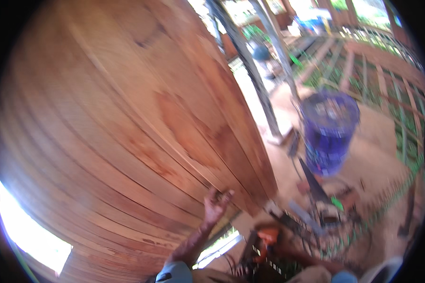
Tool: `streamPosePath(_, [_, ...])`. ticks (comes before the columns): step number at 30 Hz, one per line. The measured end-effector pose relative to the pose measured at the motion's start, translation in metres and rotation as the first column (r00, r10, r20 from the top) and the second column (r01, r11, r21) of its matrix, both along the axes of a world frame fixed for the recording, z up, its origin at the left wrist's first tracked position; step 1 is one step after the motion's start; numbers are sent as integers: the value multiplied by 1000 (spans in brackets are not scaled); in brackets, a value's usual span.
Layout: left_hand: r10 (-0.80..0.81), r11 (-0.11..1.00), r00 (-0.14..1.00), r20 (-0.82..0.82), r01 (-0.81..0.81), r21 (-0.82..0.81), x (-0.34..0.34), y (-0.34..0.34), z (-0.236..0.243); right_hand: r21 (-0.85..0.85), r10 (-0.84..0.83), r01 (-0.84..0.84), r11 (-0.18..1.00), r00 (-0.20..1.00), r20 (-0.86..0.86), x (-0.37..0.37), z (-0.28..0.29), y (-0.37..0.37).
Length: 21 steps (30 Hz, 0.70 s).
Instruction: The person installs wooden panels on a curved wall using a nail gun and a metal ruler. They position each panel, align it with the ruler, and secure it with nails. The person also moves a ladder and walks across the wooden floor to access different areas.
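Note:
My left hand is raised against a curved wall of reddish wooden planks, close to the seam near its lower right part, its fingers curled around something small and dark that I cannot make out. My right hand is low at the bottom, partly hidden, on an orange and black power tool. Just right of the planks, a handsaw with a green handle lies among other hand tools on a brown board.
A purple bucket stands on the boards at right. Metal poles rise beside the planks. A green coiled hose crosses the lower right. Open slatted framing with greenery beneath fills the upper right, with assorted items farther back.

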<state>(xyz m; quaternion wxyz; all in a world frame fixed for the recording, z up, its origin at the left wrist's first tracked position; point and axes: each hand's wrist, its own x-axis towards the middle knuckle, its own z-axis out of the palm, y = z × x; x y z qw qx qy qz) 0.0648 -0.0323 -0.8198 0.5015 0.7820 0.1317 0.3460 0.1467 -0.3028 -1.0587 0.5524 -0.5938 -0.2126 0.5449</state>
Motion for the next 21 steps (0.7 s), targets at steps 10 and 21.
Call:
streamPosePath(10, [-244,952,391,-888,272,-142,-96,-23,-213,-160,-163,142,977,978,-130,-13,12,-36])
streamPosePath(21, [-69,997,396,-916,56,-50,-129,-46,-265,-193,-170,134,972,968,-183,-30,23,-33])
